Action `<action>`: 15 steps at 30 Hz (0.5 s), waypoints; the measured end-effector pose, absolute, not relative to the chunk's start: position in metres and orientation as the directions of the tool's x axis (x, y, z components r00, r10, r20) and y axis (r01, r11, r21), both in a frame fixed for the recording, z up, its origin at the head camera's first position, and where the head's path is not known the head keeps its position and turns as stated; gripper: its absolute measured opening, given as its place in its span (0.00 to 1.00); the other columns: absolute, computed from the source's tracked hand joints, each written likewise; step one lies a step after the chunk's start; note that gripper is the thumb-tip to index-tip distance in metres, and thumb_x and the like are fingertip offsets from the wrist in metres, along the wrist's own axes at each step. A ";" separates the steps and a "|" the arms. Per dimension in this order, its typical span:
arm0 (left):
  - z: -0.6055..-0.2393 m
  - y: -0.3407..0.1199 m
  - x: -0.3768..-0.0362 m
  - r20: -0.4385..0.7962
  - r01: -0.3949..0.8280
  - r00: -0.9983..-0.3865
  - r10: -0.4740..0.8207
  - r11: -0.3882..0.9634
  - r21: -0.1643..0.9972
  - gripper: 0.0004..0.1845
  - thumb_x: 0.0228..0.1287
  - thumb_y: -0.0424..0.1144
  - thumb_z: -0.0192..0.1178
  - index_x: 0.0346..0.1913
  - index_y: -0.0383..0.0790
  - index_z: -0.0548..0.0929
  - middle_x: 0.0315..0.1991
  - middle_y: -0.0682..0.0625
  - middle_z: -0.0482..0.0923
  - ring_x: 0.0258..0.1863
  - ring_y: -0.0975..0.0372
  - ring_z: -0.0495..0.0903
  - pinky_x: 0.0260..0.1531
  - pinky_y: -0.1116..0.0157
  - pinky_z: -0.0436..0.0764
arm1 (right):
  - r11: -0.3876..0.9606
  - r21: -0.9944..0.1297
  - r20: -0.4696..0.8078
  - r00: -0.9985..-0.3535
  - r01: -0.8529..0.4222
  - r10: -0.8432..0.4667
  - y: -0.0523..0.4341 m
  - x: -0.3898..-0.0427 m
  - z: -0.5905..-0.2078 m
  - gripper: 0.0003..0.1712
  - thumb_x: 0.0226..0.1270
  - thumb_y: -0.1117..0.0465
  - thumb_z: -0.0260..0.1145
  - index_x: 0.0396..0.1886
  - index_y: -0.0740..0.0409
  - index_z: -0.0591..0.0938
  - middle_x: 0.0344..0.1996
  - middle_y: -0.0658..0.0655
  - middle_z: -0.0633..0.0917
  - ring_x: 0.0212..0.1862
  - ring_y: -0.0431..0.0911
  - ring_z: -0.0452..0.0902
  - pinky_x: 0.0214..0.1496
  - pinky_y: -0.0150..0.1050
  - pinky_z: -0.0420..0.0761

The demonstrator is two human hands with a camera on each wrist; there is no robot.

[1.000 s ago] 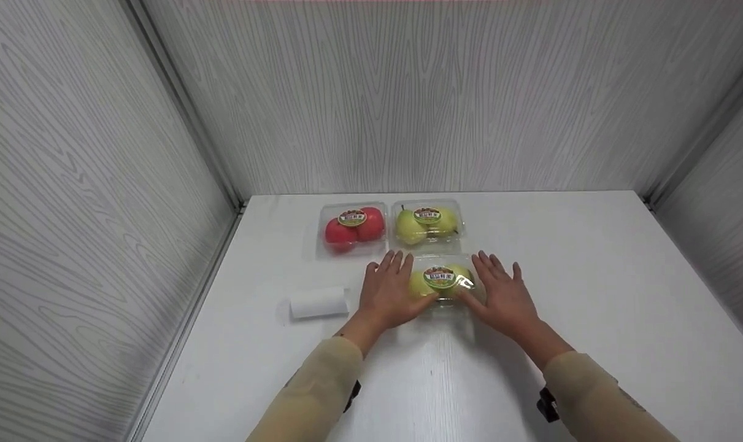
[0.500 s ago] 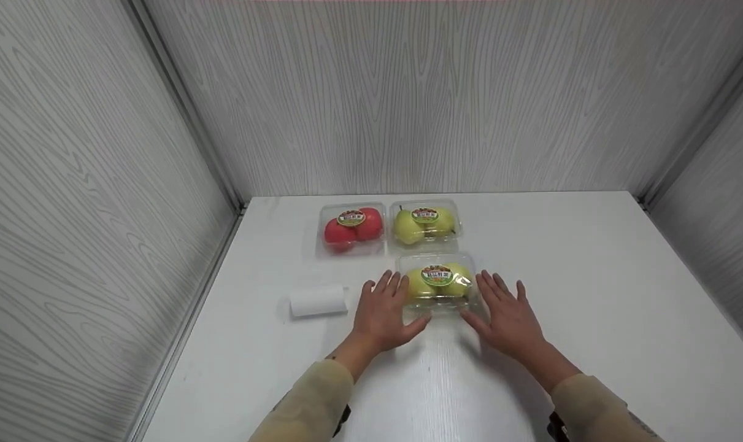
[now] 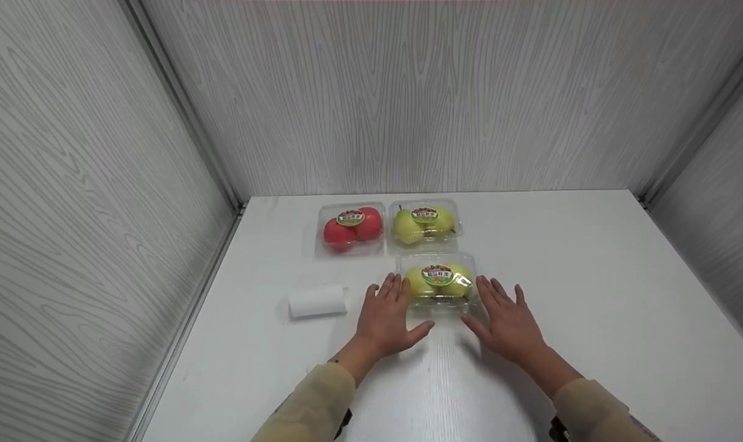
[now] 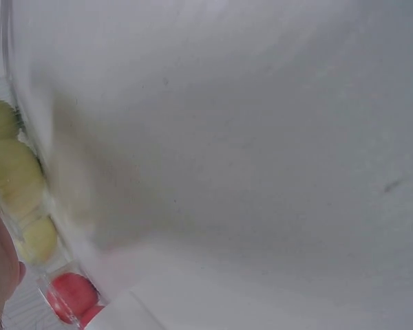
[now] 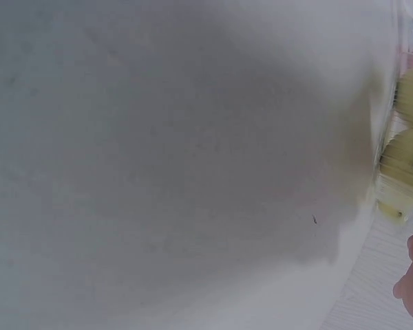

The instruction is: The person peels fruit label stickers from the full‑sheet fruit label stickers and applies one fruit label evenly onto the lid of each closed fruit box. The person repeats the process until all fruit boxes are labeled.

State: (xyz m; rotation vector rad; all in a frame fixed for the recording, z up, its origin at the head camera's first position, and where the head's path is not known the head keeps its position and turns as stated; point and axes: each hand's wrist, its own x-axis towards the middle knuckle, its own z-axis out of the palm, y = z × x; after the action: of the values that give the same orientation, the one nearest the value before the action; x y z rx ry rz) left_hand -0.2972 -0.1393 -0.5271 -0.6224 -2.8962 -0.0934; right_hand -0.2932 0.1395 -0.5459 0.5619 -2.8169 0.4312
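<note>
Pear box (image 3: 437, 281), clear plastic, near middle of white table (image 3: 592, 276), between two flat, spread hands. Left hand (image 3: 388, 316) and right hand (image 3: 507, 318) flank it, holding nothing. Behind: second pear box (image 3: 425, 224), apple box (image 3: 351, 228); left, paper roll (image 3: 318, 301). Risk: an uneven push could skid it into the rear boxes.

A staged recording booth, not a lived-in room: a plain white tabletop (image 3: 592, 294) is enclosed at 9, 12 and 3 o'clock by grey wood-grain wall panels (image 3: 408, 98), joined at the corners by metal strips (image 3: 181, 104). No furnishings are seen.
</note>
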 end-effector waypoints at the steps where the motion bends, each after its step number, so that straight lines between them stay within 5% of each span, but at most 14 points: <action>1: -0.527 -0.138 -0.298 0.183 0.413 -0.897 0.402 0.910 0.025 0.55 0.70 0.78 0.46 0.81 0.33 0.63 0.80 0.38 0.63 0.82 0.49 0.59 0.75 0.44 0.63 | 0.884 -0.237 0.283 -0.899 -0.404 -0.335 0.140 -0.294 -0.546 0.51 0.78 0.36 0.60 0.84 0.66 0.58 0.80 0.64 0.66 0.80 0.61 0.60 0.79 0.70 0.48; 15: -0.529 -0.116 -0.308 0.134 0.452 -0.882 0.452 0.892 -0.032 0.58 0.70 0.79 0.45 0.82 0.31 0.59 0.82 0.36 0.58 0.83 0.48 0.55 0.78 0.45 0.58 | 0.902 -0.215 0.262 -0.912 -0.375 -0.316 0.162 -0.294 -0.547 0.51 0.79 0.38 0.61 0.84 0.67 0.57 0.80 0.66 0.66 0.80 0.62 0.60 0.79 0.71 0.48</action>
State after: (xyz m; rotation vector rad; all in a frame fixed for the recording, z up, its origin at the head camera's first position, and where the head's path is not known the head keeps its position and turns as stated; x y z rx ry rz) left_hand -0.3077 -0.1158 -0.5290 -0.7008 -2.9204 0.0003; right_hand -0.2937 0.1619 -0.5472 0.5236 -2.8455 0.3858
